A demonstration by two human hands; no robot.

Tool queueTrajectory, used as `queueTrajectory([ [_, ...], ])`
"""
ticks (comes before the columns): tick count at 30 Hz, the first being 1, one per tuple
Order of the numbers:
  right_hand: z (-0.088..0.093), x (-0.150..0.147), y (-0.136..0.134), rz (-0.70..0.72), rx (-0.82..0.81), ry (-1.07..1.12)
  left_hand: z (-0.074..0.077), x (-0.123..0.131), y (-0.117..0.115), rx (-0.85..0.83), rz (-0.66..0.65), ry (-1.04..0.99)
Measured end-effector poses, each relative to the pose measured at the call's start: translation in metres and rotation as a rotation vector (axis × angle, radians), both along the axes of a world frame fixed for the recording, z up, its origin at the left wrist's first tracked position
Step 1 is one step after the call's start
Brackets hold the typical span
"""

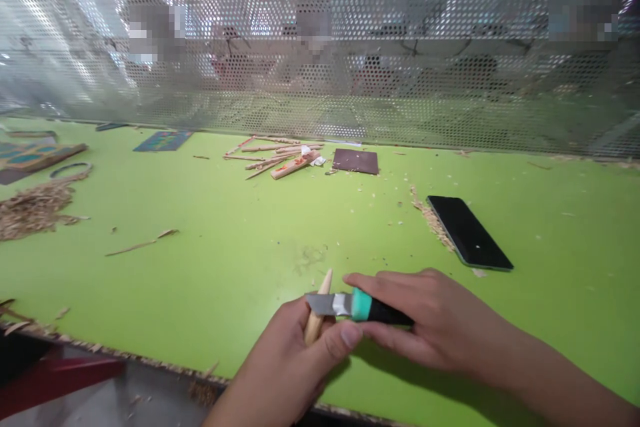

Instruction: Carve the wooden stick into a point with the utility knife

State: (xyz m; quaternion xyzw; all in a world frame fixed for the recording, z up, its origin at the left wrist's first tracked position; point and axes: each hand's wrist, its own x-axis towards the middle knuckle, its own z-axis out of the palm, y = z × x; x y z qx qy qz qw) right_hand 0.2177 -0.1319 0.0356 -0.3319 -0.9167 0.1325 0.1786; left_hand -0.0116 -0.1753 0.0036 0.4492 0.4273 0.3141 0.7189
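Note:
My left hand is closed around a pale wooden stick, whose tapered tip points up and away from me. In my right hand is a carving knife with a black and green handle and white wrapping at the base of the blade. Its flat metal blade lies across the stick, just above my left fingers. My left thumb tip is close to the wrapped part of the knife. The lower end of the stick is hidden in my left hand.
A black phone lies at right beside wood shavings. Thin sticks and a dark brown sheet lie near the perforated metal screen. More shavings are heaped at left. The green table's front edge runs below.

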Motion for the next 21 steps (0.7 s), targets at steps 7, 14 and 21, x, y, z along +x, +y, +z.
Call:
queueTrajectory([
  [7,-0.002,-0.003,0.0,-0.073,0.09,0.006,0.007,0.005,0.0,0.087,0.039,0.168],
  [14,-0.01,0.007,0.007,-0.308,0.223,0.071,0.015,0.007,-0.003,0.062,0.114,0.18],
  [21,-0.014,0.009,0.012,-0.327,0.163,0.159,0.003,0.007,-0.003,-0.058,0.092,-0.043],
])
